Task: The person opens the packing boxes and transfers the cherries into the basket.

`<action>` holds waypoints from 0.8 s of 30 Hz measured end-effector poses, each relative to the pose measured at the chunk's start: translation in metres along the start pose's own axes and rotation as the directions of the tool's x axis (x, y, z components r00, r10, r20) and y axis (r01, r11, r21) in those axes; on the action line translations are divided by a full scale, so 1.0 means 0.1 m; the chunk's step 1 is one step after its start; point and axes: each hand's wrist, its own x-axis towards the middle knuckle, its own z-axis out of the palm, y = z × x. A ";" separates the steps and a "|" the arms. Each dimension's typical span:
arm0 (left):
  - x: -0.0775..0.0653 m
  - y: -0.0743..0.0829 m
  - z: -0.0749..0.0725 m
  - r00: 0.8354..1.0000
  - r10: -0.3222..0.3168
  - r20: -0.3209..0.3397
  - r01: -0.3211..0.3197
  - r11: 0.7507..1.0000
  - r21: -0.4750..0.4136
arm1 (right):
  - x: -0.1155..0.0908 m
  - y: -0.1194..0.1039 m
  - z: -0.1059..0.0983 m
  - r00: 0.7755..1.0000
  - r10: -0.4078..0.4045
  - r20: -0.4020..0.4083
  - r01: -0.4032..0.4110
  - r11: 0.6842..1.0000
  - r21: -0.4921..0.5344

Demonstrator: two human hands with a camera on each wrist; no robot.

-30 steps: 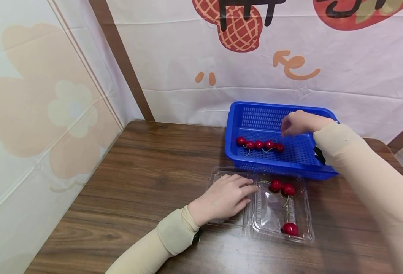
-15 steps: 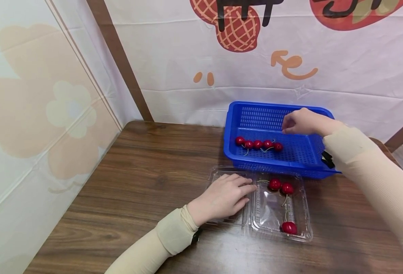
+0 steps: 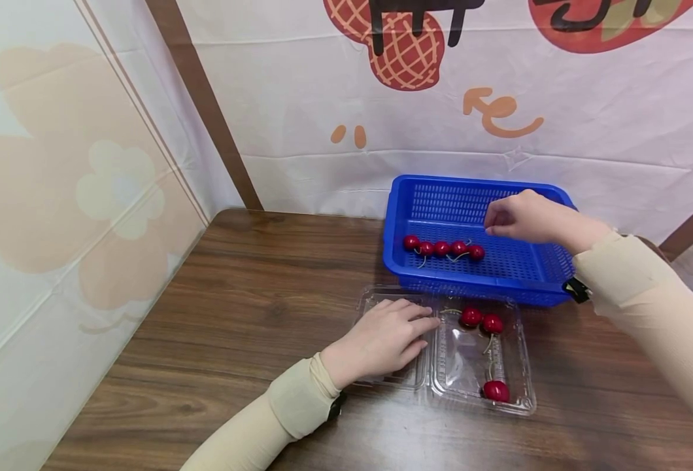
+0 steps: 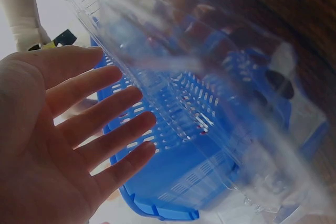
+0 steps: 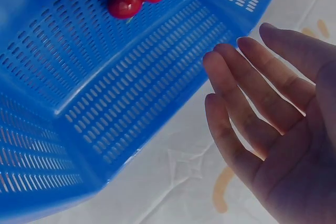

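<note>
Blue basket (image 3: pixel 482 282) holds five cherries (image 3: pixel 442 248), the clear container (image 3: pixel 461 363) three

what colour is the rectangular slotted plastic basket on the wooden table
The rectangular slotted plastic basket is blue; it shows best in the head view.

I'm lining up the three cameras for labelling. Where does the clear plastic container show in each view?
Head: the clear plastic container lies open, below and right of centre, in front of the blue basket, the left hand over its left half.
Left wrist: blurred, it slants from the top left to the lower right.
Right wrist: not in it.
Shared landmark: the blue basket, in all three views.
</note>
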 end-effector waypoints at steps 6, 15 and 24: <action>0.00 0.01 -0.02 1.000 -0.009 0.011 0.009 1.000 -0.005 | -0.10 -0.10 -0.01 0.998 -0.048 -0.034 0.048 0.999 0.001; 0.01 0.01 -0.02 1.000 -0.003 0.005 0.003 1.000 -0.004 | -0.24 -0.25 -0.01 0.988 -0.137 -0.077 0.136 0.990 -0.029; 0.00 0.00 -0.01 1.000 0.001 -0.001 -0.001 1.000 -0.010 | -0.40 -0.38 0.03 0.984 -0.140 -0.113 0.141 0.990 -0.002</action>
